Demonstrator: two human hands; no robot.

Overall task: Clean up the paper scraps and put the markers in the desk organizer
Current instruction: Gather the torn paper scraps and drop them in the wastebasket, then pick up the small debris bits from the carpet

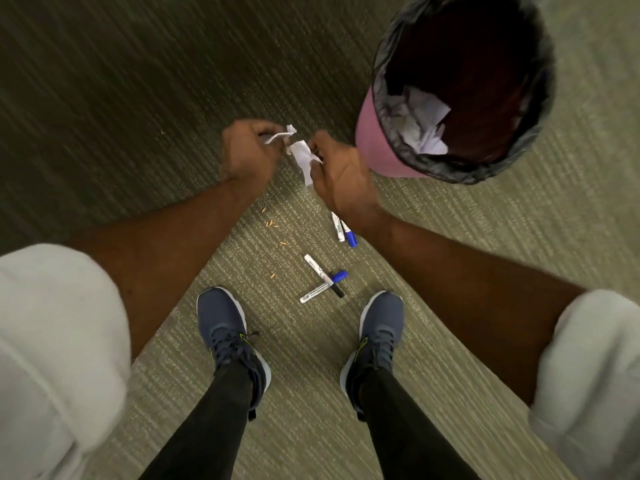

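Paper scrap point(300, 154) white, crumpled, pinched between left hand point(246, 151), right hand point(341, 174)

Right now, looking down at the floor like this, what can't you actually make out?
Head view only:
The paper scraps gripped by the left hand and right hand: blurred, partly covered by fingers; count unclear.
The two markers by the right wrist: upper ends hidden under it.
The orange bits on the carpet: too small to identify.
The trash bin: bottom lost in shadow.
The desk organizer: outside the frame.
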